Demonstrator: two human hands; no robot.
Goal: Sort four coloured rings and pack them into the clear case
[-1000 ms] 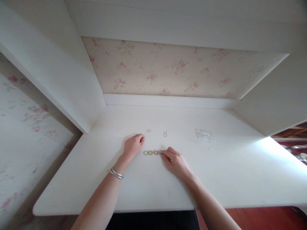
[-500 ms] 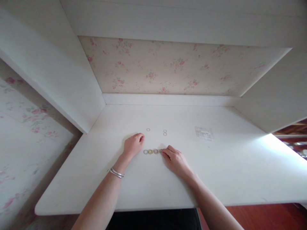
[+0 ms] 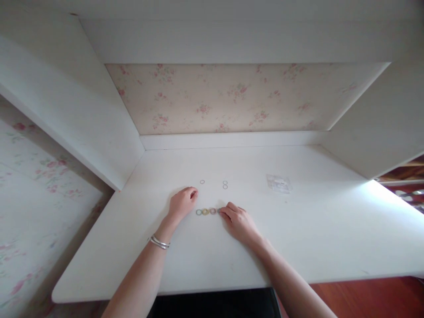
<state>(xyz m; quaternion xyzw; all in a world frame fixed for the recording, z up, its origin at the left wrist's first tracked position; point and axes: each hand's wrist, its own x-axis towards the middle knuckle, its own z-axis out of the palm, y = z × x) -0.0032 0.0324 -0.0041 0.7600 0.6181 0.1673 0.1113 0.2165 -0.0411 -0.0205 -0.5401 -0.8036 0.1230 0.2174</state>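
Several small coloured rings lie side by side in a row on the white desk: a green ring (image 3: 199, 212) at the left end, then a yellow ring (image 3: 206, 212), a pinkish ring (image 3: 213, 211), and a greenish ring (image 3: 219, 211) at the right end. My right hand (image 3: 239, 221) has its fingertips closed on this last ring, which they partly cover. Up and left of the row, my left hand (image 3: 183, 204) rests on the desk with fingers curled in; whatever they may hold is hidden. Beyond the hands lie a thin single ring (image 3: 202, 182) and two thin rings (image 3: 225, 185) close together.
A clear plastic bag (image 3: 278, 184) lies on the desk (image 3: 318, 229) to the right. White side panels and a low back ledge (image 3: 232, 140) bound the desk, with flowered wallpaper behind. The desk's front edge runs close below my forearms.
The camera view has shifted slightly. Both hands stay in the same places, the right one still at the end ring, and the rings keep their layout.
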